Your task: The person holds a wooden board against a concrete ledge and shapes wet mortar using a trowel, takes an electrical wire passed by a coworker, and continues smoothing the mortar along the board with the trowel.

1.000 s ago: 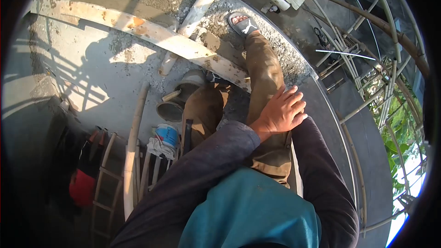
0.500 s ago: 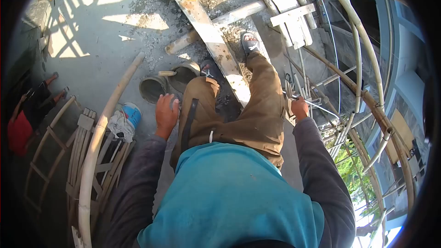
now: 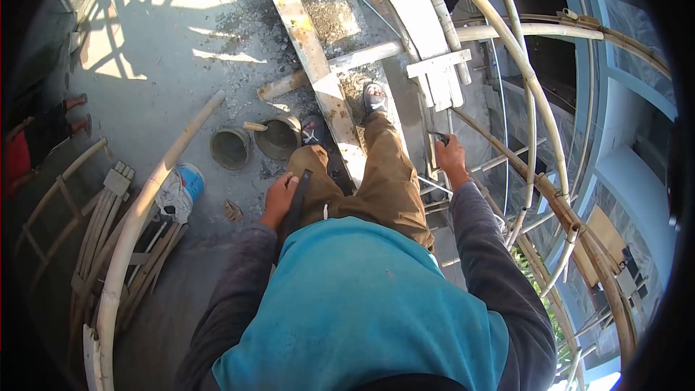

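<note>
My left hand (image 3: 279,198) hangs beside my left thigh, fingers loosely bent, with nothing visible in it. Close to its fingertips a black strap (image 3: 297,201) lies along the brown trousers (image 3: 387,163). Out to the right, my right hand (image 3: 452,158) is closed around a thin dark tool (image 3: 439,136); most of it is hidden by the fingers, and I cannot make out its kind. Ahead of my left hand stand two grey buckets, the left bucket (image 3: 230,148) and the right bucket (image 3: 279,137). A light wooden handle (image 3: 255,126) rests at the right one's rim.
A long stained plank (image 3: 318,65) runs ahead between my feet, over a crossing pole (image 3: 369,54). Bamboo poles (image 3: 536,87) arch on the right. On the left are a bamboo pole (image 3: 159,174), a blue-and-white bucket (image 3: 190,181) and a person in red (image 3: 18,156).
I have moved forward along the plank. My right hand has swung forward with the tool, while my left hand has drawn back toward my thigh. The buckets appear closer.
</note>
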Available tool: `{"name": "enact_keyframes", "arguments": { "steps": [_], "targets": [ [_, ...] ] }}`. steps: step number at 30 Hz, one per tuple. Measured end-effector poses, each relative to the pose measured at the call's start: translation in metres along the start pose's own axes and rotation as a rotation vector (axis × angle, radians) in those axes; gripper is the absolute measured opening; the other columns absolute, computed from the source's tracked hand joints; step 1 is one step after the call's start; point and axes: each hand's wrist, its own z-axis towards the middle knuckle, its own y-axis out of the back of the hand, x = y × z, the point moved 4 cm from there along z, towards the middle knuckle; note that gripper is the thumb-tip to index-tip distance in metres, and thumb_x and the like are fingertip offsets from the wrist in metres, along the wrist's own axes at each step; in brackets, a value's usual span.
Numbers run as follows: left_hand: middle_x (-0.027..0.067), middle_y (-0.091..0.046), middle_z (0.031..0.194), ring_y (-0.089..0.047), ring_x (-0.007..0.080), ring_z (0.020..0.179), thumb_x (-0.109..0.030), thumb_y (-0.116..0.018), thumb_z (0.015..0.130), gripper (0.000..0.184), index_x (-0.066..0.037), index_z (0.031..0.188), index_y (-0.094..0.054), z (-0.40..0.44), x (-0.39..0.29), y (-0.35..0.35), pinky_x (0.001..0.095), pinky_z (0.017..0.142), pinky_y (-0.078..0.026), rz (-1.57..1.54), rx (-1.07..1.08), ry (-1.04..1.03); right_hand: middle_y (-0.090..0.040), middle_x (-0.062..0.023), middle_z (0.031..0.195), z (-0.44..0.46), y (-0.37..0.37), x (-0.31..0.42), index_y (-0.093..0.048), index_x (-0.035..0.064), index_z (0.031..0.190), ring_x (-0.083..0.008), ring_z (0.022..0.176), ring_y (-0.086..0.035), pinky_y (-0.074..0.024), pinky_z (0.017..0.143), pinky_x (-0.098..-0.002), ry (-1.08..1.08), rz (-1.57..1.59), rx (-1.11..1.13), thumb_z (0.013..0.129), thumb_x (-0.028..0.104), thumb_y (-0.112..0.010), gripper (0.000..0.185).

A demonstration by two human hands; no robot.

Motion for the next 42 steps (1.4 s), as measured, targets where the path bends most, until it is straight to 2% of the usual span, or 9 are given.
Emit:
{"name": "enact_keyframes", "arguments": {
  "steps": [12,18,23,26,28,33,35,39,42],
  "targets": [
    [0.0192,-0.065,0.111,-0.063,0.0312,0.104,-0.035,-0.054,0.091,0.044,-0.001,0.119,-0.060,-0.013,-0.079,0.021,0.0370,0.090,-0.047,-0.105,-0.267,0.025,-0.064,-0.0241,0.106,0.058,0.082,-0.015,-0.058,-0.0003,0.115,-0.0377,0.102,-0.061,-0.0454,0.091,-0.0420,0.216,-0.064,0.102,0.080,0.026,-0.053,0.045],
    [0.0205,-0.062,0.118,-0.060,0.0339,0.109,-0.041,-0.055,0.089,0.054,0.001,0.123,-0.057,-0.026,-0.057,0.013,0.0391,0.093,-0.045,-0.151,-0.259,0.208,-0.064,-0.0222,0.107,0.122,0.088,-0.030,-0.058,0.0002,0.118,-0.0347,0.094,-0.064,-0.0509,0.078,-0.0440,-0.010,-0.265,0.136,0.083,0.027,-0.049,0.045],
    [0.0305,-0.048,0.131,-0.047,0.0413,0.123,-0.050,-0.055,0.087,0.076,0.007,0.136,-0.040,-0.021,-0.058,0.004,0.0424,0.103,-0.037,-0.051,-0.199,0.303,-0.065,-0.0158,0.097,0.106,0.068,0.057,-0.056,0.0046,0.121,-0.0285,0.076,-0.063,-0.0502,0.066,-0.0390,0.052,0.285,0.250,0.089,0.021,-0.051,0.036],
    [0.0326,-0.047,0.130,-0.045,0.0430,0.124,-0.054,-0.055,0.085,0.084,0.006,0.139,-0.034,-0.005,-0.055,-0.002,0.0430,0.105,-0.035,0.013,-0.022,0.412,-0.065,-0.0175,0.102,0.103,0.026,0.098,-0.054,0.0051,0.123,-0.0302,0.090,-0.063,-0.0481,0.082,-0.0388,0.261,0.161,0.033,0.090,0.021,-0.050,0.037],
    [0.0328,-0.046,0.132,-0.044,0.0441,0.124,-0.056,-0.056,0.083,0.087,0.006,0.140,-0.033,0.017,-0.029,-0.021,0.0436,0.104,-0.036,0.054,0.051,0.403,-0.063,-0.0217,0.110,0.096,-0.005,0.119,-0.053,0.0053,0.124,-0.0363,0.103,-0.060,-0.0438,0.091,-0.0422,0.160,0.187,0.060,0.091,0.021,-0.048,0.037],
    [0.0324,-0.045,0.133,-0.045,0.0461,0.122,-0.060,-0.056,0.081,0.092,0.006,0.140,-0.031,0.064,0.021,-0.070,0.0449,0.102,-0.038,0.182,0.258,0.449,-0.061,-0.0254,0.112,0.107,-0.133,0.129,-0.054,0.0074,0.119,-0.0414,0.107,-0.057,-0.0427,0.093,-0.0465,0.092,0.140,0.208,0.090,0.025,-0.043,0.035],
    [0.0311,-0.046,0.132,-0.046,0.0464,0.120,-0.061,-0.056,0.081,0.091,0.006,0.139,-0.032,0.071,0.009,-0.060,0.0471,0.100,-0.039,0.287,0.110,0.626,-0.062,-0.0235,0.112,0.100,-0.180,0.121,-0.054,0.0080,0.119,-0.0402,0.107,-0.058,-0.0424,0.093,-0.0464,0.028,0.134,0.304,0.091,0.029,-0.044,0.036],
    [0.0271,-0.052,0.125,-0.052,0.0424,0.115,-0.062,-0.056,0.081,0.083,0.000,0.135,-0.044,0.086,0.071,-0.091,0.0480,0.096,-0.042,0.222,0.037,0.648,-0.063,-0.0193,0.113,0.099,-0.258,0.098,-0.058,0.0114,0.116,-0.0384,0.109,-0.057,-0.0425,0.094,-0.0448,-0.077,0.155,0.400,0.091,0.036,-0.046,0.037],
    [0.0234,-0.055,0.122,-0.055,0.0396,0.111,-0.062,-0.057,0.080,0.078,-0.003,0.131,-0.049,0.090,0.037,-0.087,0.0466,0.094,-0.044,0.432,-0.035,0.749,-0.063,-0.0201,0.111,0.098,-0.295,0.082,-0.059,0.0107,0.115,-0.0387,0.107,-0.057,-0.0428,0.093,-0.0445,-0.083,0.222,0.413,0.091,0.034,-0.046,0.036]
  ]
}}
